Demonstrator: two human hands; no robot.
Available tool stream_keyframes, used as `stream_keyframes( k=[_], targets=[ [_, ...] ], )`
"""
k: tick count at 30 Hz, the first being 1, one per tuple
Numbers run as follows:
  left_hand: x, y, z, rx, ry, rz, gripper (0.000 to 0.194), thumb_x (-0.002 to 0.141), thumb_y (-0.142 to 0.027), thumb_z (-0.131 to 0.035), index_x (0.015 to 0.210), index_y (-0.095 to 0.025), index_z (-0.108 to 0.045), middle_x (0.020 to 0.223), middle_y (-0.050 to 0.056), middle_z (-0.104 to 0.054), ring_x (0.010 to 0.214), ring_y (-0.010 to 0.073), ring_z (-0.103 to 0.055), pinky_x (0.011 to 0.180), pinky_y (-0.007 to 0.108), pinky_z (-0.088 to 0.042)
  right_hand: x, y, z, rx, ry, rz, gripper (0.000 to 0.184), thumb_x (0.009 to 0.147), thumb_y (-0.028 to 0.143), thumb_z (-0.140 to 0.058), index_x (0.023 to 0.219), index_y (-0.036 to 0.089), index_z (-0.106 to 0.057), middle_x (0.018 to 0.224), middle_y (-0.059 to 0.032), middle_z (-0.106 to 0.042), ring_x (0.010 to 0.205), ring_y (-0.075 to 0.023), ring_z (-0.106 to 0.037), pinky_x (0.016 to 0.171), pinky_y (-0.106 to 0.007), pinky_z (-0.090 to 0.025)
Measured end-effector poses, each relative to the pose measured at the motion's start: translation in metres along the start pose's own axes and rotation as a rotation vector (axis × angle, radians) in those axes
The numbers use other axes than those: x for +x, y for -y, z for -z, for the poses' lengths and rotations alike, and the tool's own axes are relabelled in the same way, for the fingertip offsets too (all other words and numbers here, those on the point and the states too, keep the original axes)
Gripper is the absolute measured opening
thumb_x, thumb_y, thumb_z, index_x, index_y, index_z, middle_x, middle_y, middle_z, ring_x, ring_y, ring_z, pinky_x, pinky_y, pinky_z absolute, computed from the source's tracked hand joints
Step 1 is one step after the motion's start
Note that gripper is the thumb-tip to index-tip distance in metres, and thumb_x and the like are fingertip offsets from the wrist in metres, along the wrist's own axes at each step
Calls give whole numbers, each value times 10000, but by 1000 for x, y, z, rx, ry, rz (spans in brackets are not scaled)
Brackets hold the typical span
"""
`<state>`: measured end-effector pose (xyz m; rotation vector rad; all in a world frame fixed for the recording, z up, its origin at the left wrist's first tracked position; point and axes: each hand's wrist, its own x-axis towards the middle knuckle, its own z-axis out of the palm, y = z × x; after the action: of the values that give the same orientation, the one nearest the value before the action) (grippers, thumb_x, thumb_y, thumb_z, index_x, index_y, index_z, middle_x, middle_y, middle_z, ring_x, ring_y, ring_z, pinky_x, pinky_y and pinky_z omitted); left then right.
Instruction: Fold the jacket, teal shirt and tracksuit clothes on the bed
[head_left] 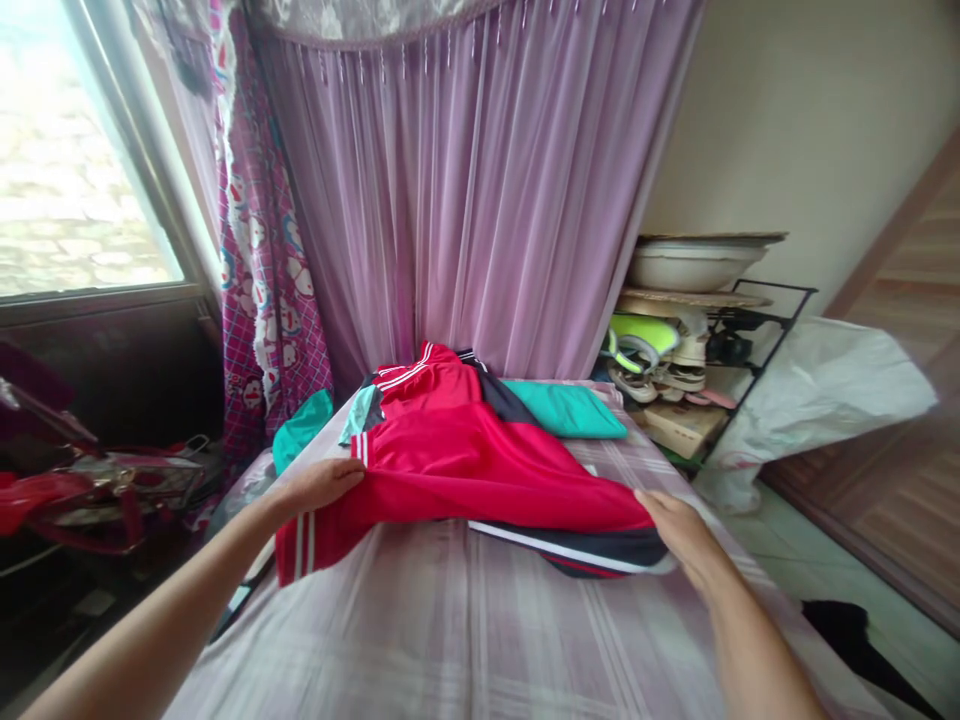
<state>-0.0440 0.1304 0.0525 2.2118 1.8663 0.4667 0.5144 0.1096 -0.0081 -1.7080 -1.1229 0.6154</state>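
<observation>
A red and dark track jacket (pixel 480 465) with white-striped edges is stretched across the near part of the bed. My left hand (pixel 326 484) pinches it at the left, close to a white-striped end that hangs below the fingers. At the right, my right hand (pixel 681 532) grips the red cloth by its outer edge. A dark panel with a white stripe shows beneath the red cloth, near the right hand. Behind, more red and dark cloth with white stripes lies bunched; where the jacket ends there, I cannot tell.
The bed (pixel 450 640) has a pale checked sheet. Folded teal cloth (pixel 574 410) lies at the back right, another teal cloth (pixel 302 428) at the left edge. Right of the bed stands a shoe rack (pixel 772 345) with a basin (pixel 694 265) on top, beside a white plastic bag (pixel 832 390).
</observation>
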Motion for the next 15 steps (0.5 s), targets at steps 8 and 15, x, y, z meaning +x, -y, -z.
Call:
stream_keyframes(
  k=[8,15],
  targets=[
    [-3,-12,1,87,196,-40,376,855,-471,-468,1001,-249,-734,966,66,-768,892,251,-702,789,334,-510,12,36,-24,-652,56,229,288,791,406,-580,953,247,-758,1013,-89,-767,910,-279,-695,761,-358,-486],
    [38,-17,-16,193,65,-109,465,905,-436,-419,1258,-223,-636,1306,104,-669,1176,271,-629,1015,378,-464,43,90,-96,-805,244,270,452,935,366,-445,1316,193,-616,1338,-96,-645,1210,-239,-601,992,-332,-444]
  ],
)
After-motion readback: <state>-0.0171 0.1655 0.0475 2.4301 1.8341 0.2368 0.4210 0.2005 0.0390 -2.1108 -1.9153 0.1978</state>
